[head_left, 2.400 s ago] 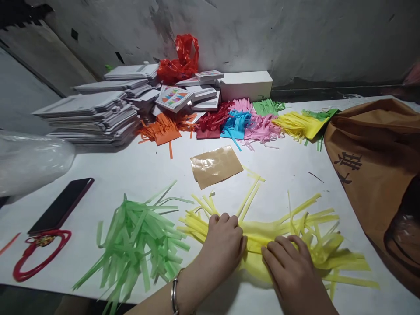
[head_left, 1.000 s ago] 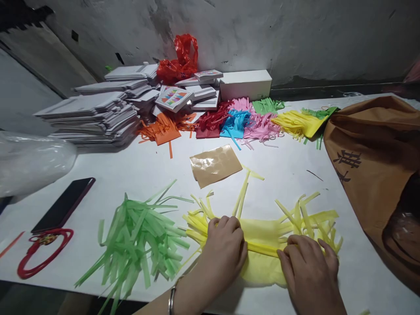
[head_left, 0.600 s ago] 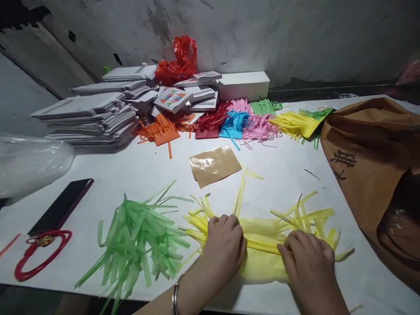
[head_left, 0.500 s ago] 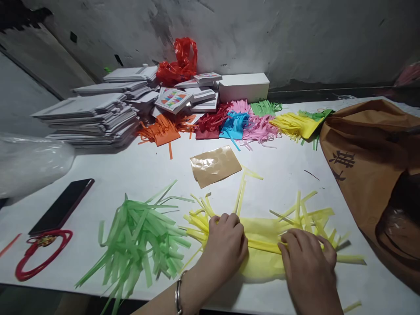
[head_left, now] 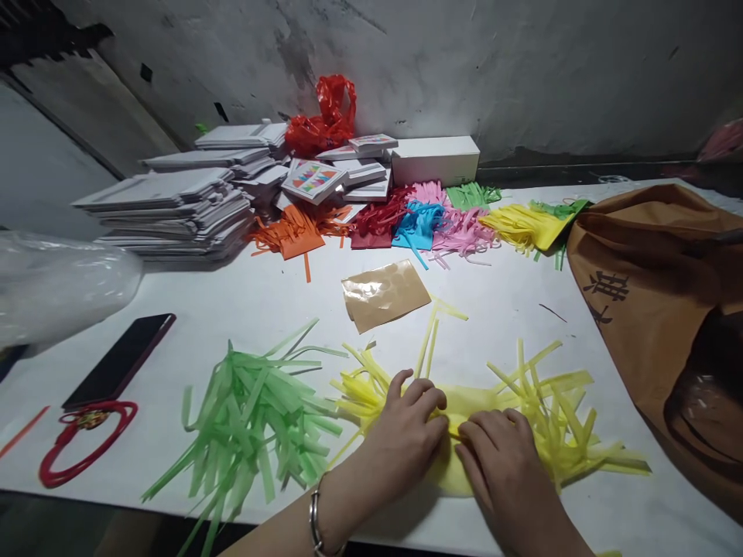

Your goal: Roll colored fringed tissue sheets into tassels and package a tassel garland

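Note:
A sheet of yellow tissue paper (head_left: 473,400) with fringed strips at both ends lies flat in front of me. A narrow fold runs along its middle. My left hand (head_left: 409,425) is closed on this fold from the left, thumb and index finger at the paper while the outer fingers are raised. Close beside it, my right hand (head_left: 500,452) pinches the same fold; its fingertips are partly hidden. To the left lies a fringed green tissue tassel (head_left: 255,418). Behind the yellow paper rests a folded brown glossy sheet (head_left: 386,295).
Coloured tassels, among them orange (head_left: 299,236) and blue (head_left: 419,224), line the back. Stacked white flat boxes (head_left: 168,209), a red plastic bag (head_left: 322,124) and a white box (head_left: 435,160) stand behind. A phone (head_left: 119,362) with red cord lies left, a brown cloth (head_left: 650,309) right.
My right hand has slid left along the fold and is now near my left hand. The fingers of my left hand have lifted and spread a little. The view has shifted slightly.

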